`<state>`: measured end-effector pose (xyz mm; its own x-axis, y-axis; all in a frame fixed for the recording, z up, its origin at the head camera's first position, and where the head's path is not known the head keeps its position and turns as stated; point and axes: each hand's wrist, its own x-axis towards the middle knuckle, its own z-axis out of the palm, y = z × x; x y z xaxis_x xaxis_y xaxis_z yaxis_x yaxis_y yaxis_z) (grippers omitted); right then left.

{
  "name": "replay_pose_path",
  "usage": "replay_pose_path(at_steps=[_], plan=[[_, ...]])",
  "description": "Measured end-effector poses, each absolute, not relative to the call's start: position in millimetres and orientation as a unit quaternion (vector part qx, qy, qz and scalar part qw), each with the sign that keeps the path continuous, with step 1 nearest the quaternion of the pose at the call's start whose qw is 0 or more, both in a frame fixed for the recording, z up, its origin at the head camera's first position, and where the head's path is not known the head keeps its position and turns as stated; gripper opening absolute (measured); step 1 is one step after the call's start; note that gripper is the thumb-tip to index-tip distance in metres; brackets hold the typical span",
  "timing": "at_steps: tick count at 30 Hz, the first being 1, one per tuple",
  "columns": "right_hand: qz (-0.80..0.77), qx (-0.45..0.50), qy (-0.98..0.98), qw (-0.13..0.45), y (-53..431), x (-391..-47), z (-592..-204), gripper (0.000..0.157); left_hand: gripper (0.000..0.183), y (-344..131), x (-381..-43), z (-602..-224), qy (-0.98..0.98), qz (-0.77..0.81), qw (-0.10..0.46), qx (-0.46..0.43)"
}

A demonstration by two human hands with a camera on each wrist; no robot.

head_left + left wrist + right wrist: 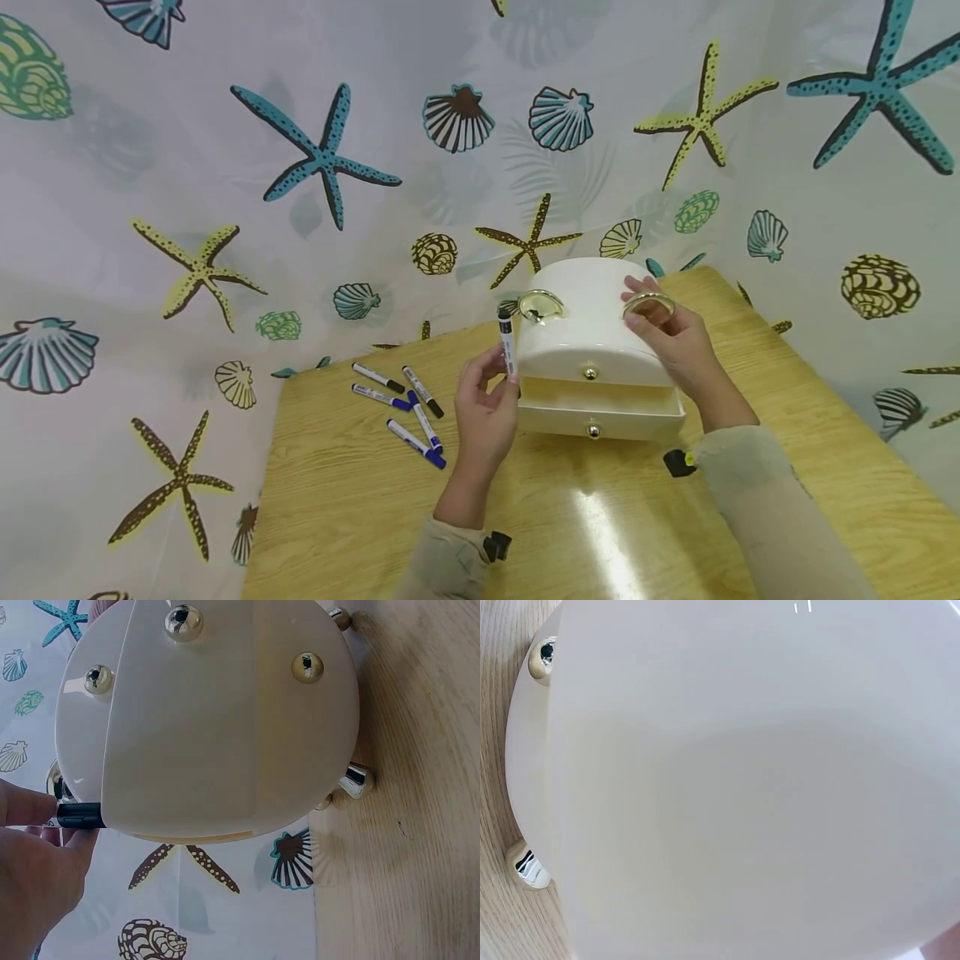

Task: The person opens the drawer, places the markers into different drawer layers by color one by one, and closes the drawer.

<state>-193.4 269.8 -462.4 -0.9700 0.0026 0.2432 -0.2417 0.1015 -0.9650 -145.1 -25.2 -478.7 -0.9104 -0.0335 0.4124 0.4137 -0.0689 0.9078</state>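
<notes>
Beside cream, gold-knobbed box (581, 321), left grip (486, 412) pinches white, black-capped marker (507, 340); right grip (681, 343) holds gold ring (651, 297).

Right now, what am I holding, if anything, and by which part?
Your left hand pinches a marker by its white barrel. Your right hand is at a gold ring on the white box; whether it grips, I can't tell.

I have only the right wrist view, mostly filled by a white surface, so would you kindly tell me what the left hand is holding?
Observer: In the head view, the left hand holds a black-capped marker, cap end up.
Operator: Thank you; would you also tell me whether others lie nearby?
Observer: Yes, five more markers lie on the wooden table, to the left of the white box.
</notes>
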Motion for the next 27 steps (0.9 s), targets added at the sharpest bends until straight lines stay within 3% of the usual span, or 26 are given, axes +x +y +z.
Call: replay_pose_path(at_steps=[27], plan=[[0.671,0.083,-0.73,0.097,269.4,-193.4,-462.4,0.019,0.035,-18.0,-144.8,-483.2,-0.652,-0.716,0.15,-0.197]])
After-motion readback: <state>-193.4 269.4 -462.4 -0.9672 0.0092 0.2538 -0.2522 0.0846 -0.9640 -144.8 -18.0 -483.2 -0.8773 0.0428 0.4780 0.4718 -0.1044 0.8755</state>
